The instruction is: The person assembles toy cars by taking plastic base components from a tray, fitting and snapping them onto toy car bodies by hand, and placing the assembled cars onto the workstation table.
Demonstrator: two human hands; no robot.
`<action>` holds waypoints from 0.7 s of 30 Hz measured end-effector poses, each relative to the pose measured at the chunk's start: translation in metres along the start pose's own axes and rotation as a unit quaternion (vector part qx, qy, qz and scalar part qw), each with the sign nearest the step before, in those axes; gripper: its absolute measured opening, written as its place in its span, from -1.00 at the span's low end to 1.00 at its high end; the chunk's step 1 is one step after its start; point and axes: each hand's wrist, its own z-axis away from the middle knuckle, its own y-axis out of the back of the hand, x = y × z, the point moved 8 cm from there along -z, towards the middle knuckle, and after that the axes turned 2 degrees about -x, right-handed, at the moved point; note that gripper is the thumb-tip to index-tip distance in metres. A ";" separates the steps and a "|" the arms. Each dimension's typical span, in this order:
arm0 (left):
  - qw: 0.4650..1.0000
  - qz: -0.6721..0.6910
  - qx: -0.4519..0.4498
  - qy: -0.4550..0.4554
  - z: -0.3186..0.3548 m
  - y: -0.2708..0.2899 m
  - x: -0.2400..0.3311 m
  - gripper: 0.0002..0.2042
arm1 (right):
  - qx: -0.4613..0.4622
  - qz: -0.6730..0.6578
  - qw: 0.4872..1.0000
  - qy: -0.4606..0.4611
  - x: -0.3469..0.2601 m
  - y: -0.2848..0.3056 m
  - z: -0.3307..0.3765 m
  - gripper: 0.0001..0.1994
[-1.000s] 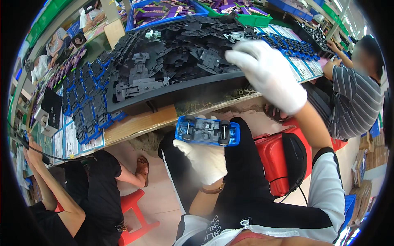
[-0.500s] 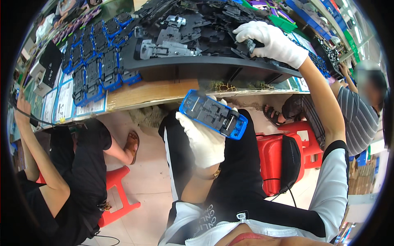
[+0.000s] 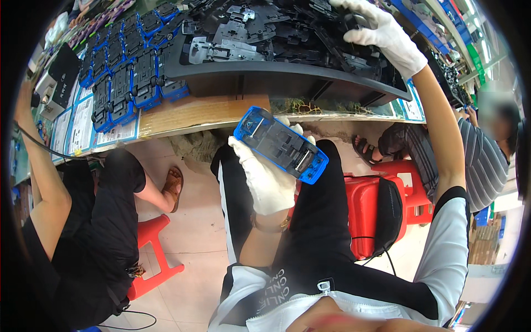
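White-gloved left hand [image 3: 264,180] gripping one blue toy car [image 3: 281,145], right hand [image 3: 385,37]—fingers apart—over one tray [image 3: 271,83]

On your left, you can see one co-worker in black clothes [image 3: 113,216], with a brown strapped sandal [image 3: 176,176] on the foot, beside a bright red plastic stool [image 3: 152,228]. A black-and-white box [image 3: 60,74] stands on the surface [image 3: 204,113], near white paper sheets with blue borders [image 3: 86,124]. On your right are a rounded black bag [image 3: 390,213] and another co-worker in a grey striped shirt [image 3: 484,160].
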 end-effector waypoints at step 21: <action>0.997 -0.036 0.062 -0.027 0.011 0.018 0.012 -0.30 | 0.119 0.081 0.988 0.049 -0.039 0.002 -0.001 -0.56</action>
